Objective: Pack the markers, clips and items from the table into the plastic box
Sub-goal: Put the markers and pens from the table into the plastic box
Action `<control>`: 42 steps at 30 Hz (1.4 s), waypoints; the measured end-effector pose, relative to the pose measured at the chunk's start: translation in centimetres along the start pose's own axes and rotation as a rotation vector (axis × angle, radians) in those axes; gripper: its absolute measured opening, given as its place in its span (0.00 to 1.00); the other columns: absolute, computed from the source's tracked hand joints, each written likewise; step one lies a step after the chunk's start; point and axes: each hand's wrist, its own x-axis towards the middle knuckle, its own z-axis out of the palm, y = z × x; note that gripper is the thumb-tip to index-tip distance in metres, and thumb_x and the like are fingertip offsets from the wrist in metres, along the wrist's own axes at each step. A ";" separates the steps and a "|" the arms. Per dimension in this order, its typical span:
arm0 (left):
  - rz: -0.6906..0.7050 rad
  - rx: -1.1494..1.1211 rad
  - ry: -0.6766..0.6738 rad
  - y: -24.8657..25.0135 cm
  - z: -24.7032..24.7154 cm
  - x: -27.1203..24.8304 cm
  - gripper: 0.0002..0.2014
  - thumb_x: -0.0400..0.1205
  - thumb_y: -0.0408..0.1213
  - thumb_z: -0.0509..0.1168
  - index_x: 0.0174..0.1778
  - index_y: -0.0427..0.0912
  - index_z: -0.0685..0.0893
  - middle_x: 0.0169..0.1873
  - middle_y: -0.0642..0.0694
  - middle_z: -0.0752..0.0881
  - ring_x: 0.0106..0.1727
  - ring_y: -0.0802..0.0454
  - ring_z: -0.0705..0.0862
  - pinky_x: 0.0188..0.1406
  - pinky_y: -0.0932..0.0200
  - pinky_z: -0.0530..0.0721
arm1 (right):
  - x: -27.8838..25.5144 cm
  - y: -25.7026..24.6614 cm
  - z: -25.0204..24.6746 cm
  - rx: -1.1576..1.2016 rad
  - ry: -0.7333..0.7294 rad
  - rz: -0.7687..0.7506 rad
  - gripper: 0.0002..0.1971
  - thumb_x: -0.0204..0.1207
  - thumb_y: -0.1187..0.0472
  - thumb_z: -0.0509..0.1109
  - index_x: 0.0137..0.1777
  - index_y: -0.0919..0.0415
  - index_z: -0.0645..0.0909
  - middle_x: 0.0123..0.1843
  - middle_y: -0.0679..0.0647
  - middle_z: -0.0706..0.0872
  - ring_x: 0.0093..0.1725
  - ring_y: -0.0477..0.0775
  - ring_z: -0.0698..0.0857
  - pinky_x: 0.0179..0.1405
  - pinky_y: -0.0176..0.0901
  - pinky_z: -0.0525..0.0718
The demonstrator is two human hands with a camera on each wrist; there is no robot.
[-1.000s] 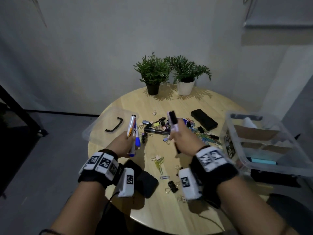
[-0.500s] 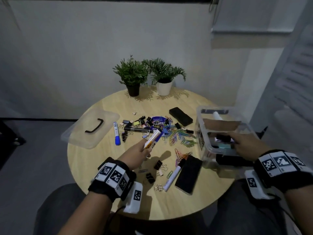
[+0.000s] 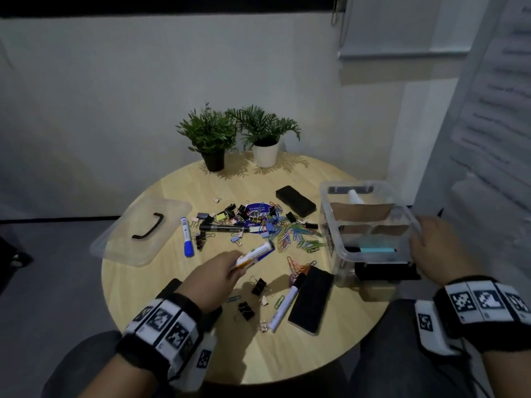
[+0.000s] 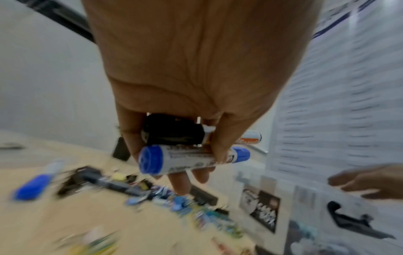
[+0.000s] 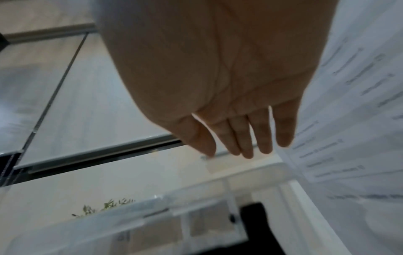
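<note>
My left hand point(image 3: 234, 267) hovers over the table's middle and grips two markers. One has blue caps point(image 4: 191, 158); the other has a black cap and an orange label point(image 3: 254, 255). They point toward the clear plastic box point(image 3: 330, 225) at the table's right edge. Cardboard dividers split the box, and a teal marker point(image 3: 376, 250) lies in its near compartment. My right hand point(image 3: 419, 234) is at the box's right rim, fingers point(image 5: 240, 138) straight and empty. I cannot tell whether it touches the rim.
The box's lid point(image 3: 120, 242) lies at the table's left, a blue marker point(image 3: 186, 237) beside it. Mixed clips point(image 3: 273, 228) cover the middle. Two black erasers point(image 3: 296, 201) point(image 3: 311, 300), a white marker point(image 3: 283, 307) and binder clips point(image 3: 258, 285) lie about. Two potted plants point(image 3: 212, 139) stand at the back.
My right hand carried a black marker to the box, let it go there, and now is empty at the right rim. My left hand has moved right with its markers.
</note>
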 end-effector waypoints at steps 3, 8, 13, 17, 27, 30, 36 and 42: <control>0.164 0.083 0.152 5.4 0.2 2.5 0.13 0.86 0.43 0.56 0.66 0.49 0.77 0.55 0.48 0.81 0.48 0.47 0.81 0.44 0.54 0.78 | -0.6 1.9 1.3 0.042 -0.204 0.060 0.24 0.83 0.64 0.55 0.78 0.70 0.60 0.78 0.69 0.66 0.76 0.68 0.69 0.72 0.61 0.71; 0.357 0.213 0.237 14.9 3.0 7.3 0.12 0.83 0.39 0.60 0.62 0.47 0.82 0.55 0.43 0.84 0.57 0.40 0.83 0.48 0.48 0.80 | -0.5 3.3 2.3 0.159 -0.271 0.085 0.29 0.86 0.55 0.49 0.84 0.61 0.43 0.87 0.54 0.44 0.85 0.56 0.46 0.82 0.65 0.51; 0.391 0.273 -0.075 19.9 5.3 12.8 0.16 0.83 0.38 0.63 0.65 0.37 0.81 0.59 0.38 0.86 0.58 0.40 0.84 0.46 0.54 0.76 | -0.4 3.9 2.7 0.171 -0.217 0.025 0.31 0.83 0.47 0.48 0.83 0.59 0.51 0.86 0.55 0.51 0.84 0.58 0.51 0.80 0.69 0.55; 0.376 0.255 -0.240 20.2 6.4 14.2 0.17 0.84 0.42 0.63 0.64 0.37 0.84 0.61 0.38 0.86 0.62 0.41 0.83 0.58 0.54 0.78 | -0.7 3.7 2.5 0.189 -0.264 0.022 0.29 0.87 0.53 0.47 0.84 0.58 0.43 0.87 0.52 0.42 0.86 0.54 0.45 0.82 0.65 0.50; 0.300 -0.136 0.104 7.8 1.4 6.3 0.13 0.86 0.41 0.59 0.65 0.49 0.82 0.62 0.53 0.84 0.60 0.58 0.82 0.64 0.59 0.79 | -1.5 0.5 1.8 0.043 0.042 -0.036 0.30 0.76 0.58 0.55 0.78 0.65 0.61 0.83 0.63 0.57 0.82 0.69 0.57 0.79 0.67 0.60; 0.033 -0.018 0.168 0.6 -1.3 4.8 0.12 0.86 0.40 0.58 0.63 0.50 0.83 0.59 0.55 0.84 0.54 0.59 0.82 0.58 0.58 0.82 | -3.8 -6.4 1.8 0.091 0.226 -0.381 0.20 0.73 0.63 0.59 0.67 0.60 0.74 0.71 0.59 0.72 0.71 0.62 0.70 0.71 0.59 0.71; -0.510 0.192 0.212 -10.7 -4.7 7.6 0.14 0.86 0.41 0.56 0.53 0.39 0.85 0.50 0.37 0.88 0.50 0.39 0.86 0.45 0.54 0.80 | -6.7 -14.9 8.6 -0.161 -0.564 -0.742 0.10 0.78 0.62 0.64 0.57 0.56 0.79 0.59 0.53 0.78 0.61 0.55 0.75 0.59 0.50 0.79; -0.629 0.285 0.029 -15.1 -3.2 12.1 0.17 0.84 0.48 0.58 0.61 0.42 0.83 0.48 0.40 0.85 0.55 0.41 0.86 0.51 0.52 0.84 | -6.6 -14.8 12.5 -0.424 -0.732 -0.788 0.15 0.72 0.67 0.65 0.59 0.57 0.76 0.63 0.57 0.75 0.64 0.60 0.71 0.50 0.48 0.66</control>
